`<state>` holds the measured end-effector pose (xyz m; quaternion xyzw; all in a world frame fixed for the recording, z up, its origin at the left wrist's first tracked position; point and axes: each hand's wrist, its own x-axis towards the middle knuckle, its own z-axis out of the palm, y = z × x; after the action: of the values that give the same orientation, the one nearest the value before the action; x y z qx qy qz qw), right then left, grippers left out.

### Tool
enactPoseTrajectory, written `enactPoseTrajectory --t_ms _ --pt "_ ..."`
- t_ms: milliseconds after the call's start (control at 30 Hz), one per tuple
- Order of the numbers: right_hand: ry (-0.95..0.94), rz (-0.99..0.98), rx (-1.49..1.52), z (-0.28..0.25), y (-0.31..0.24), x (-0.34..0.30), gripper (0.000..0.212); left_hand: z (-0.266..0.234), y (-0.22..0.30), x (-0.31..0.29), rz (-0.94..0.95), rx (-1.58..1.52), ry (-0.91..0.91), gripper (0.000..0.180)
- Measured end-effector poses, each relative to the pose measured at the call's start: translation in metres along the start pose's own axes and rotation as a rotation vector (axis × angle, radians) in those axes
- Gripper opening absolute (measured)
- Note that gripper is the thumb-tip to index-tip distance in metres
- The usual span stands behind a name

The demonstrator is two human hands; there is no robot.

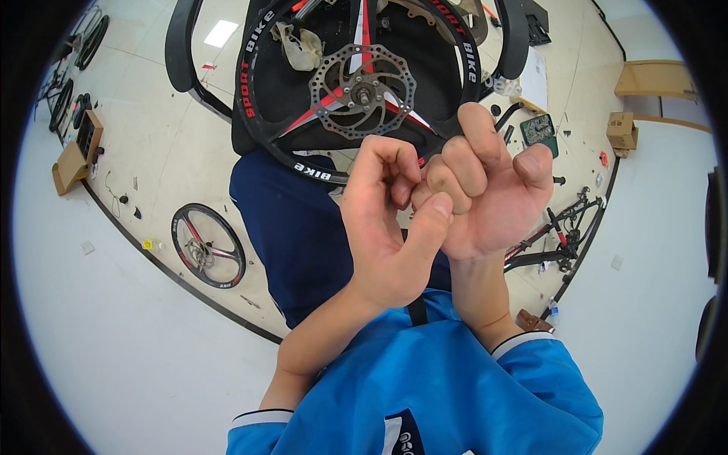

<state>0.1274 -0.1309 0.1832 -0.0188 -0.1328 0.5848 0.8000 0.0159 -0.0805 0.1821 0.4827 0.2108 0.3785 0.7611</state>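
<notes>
In front of me a black bicycle wheel (248, 89) with red and white spokes lies flat on a black chair (418, 62). A silver brake rotor (334, 114) with cutouts is mounted at its hub. My hands meet just this side of the rim. My left hand (390, 220) pinches, its thumb pressed against the little-finger side of my right hand (489, 186). That right hand is turned palm up with fingers curled in and thumb apart; its palm shows bare. Anything small between the touching fingertips is hidden.
Black armrests (187, 45) flank the wheel, and a crumpled pale glove or bag (301, 48) lies within it. Another wheel (208, 246) is on the floor at left. At right are a green tray of small parts (538, 130), a bike frame (561, 235) and a cardboard box (622, 130).
</notes>
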Motion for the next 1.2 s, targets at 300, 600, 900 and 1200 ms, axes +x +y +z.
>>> enactPoseTrajectory --t_ms 300,600,900,1200 --pt "0.007 0.038 -0.041 -0.008 0.002 -0.001 0.029 0.003 -0.001 -0.005 -0.096 -0.123 0.056 0.017" --pt "0.544 0.213 -0.798 -0.068 -0.018 0.001 0.040 -0.032 -0.064 0.011 -0.258 0.100 0.175 0.012" --pt "-0.346 0.153 -2.564 -0.100 -0.061 0.063 0.022 -0.094 -0.108 0.117 0.271 0.798 0.394 0.020" --pt "-1.032 0.225 -2.658 -0.099 -0.071 0.123 0.018 -0.107 -0.138 0.151 0.448 1.080 0.325 0.031"
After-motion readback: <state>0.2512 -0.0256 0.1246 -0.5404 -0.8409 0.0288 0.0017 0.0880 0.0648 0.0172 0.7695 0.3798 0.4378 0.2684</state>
